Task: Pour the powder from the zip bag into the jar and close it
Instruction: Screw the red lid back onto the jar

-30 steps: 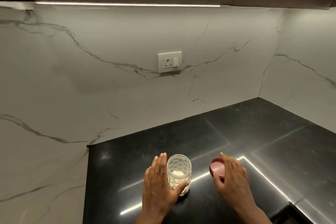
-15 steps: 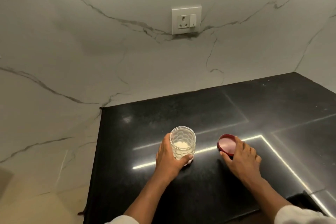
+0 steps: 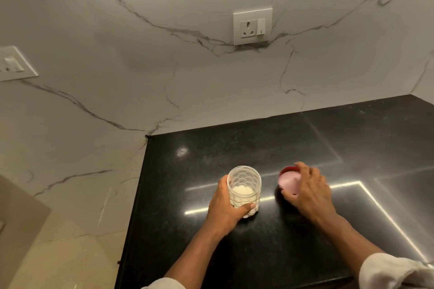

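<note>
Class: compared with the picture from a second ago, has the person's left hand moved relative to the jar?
Yes. The left hand was open and flat beside the jar; now it has closed in, wrapping a grip around the jar, which stands upright on the black countertop.

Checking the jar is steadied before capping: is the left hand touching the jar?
Touching. The head view shows the left hand wrapped around the jar, thumb across its lower front.

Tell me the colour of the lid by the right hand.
Red rim, pale pink inside, on the lid; the head view shows it.
</note>
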Tool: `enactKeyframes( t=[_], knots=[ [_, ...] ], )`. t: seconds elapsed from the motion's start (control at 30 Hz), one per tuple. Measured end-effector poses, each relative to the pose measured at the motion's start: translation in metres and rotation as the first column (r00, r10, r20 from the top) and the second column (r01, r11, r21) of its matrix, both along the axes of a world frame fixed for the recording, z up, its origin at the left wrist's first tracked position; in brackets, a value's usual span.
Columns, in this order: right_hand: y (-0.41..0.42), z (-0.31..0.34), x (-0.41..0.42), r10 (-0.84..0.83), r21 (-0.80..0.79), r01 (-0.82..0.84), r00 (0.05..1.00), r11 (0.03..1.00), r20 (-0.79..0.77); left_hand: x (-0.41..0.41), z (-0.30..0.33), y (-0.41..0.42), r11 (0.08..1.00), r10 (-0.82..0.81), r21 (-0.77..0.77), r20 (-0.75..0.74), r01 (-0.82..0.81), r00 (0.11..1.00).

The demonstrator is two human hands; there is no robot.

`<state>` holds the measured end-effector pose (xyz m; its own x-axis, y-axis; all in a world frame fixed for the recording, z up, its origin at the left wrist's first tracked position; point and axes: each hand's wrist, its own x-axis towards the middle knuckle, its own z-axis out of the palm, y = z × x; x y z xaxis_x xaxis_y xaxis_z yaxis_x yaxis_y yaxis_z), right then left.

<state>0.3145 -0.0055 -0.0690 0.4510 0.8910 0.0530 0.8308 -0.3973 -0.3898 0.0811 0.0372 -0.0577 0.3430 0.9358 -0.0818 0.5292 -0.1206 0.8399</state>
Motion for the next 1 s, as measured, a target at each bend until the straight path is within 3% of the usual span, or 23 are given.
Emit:
enactKeyframes(
  t=[0.13, 0.27, 0.4, 0.5, 0.8, 1.0],
  knots=[
    [0.014, 0.03, -0.02, 0.326, 0.012, -0.326, 0.945, 0.945, -0.012, 0.0, 0.003, 0.001, 1.0, -0.028, -0.008, 0.011, 0.028, 1.0],
    [0.02, 0.064, -0.032, 0.466, 0.008, -0.467, 0.883, 0.884, 0.061, -0.001, 0.006, 0.001, 0.999, -0.037, -0.009, 0.026, 0.038, 0.999],
    [0.022, 0.089, -0.047, 0.479, 0.026, -0.484, 0.856, 0.875, -0.195, -0.002, 0.009, 0.002, 0.999, -0.041, -0.007, 0.05, 0.042, 0.998],
    [0.024, 0.096, -0.061, 0.479, -0.031, -0.502, 0.842, 0.865, -0.249, -0.003, 0.009, 0.003, 0.999, -0.05, -0.016, 0.07, 0.052, 0.996],
    [0.042, 0.091, -0.087, 0.606, -0.135, -0.601, 0.795, 0.787, -0.006, -0.005, 0.003, 0.005, 0.997, -0.055, -0.041, 0.075, 0.059, 0.996],
    [0.048, 0.081, -0.086, 0.618, -0.159, -0.608, 0.786, 0.778, 0.017, -0.005, 0.003, 0.007, 0.996, -0.056, -0.063, 0.07, 0.061, 0.996]
  ],
)
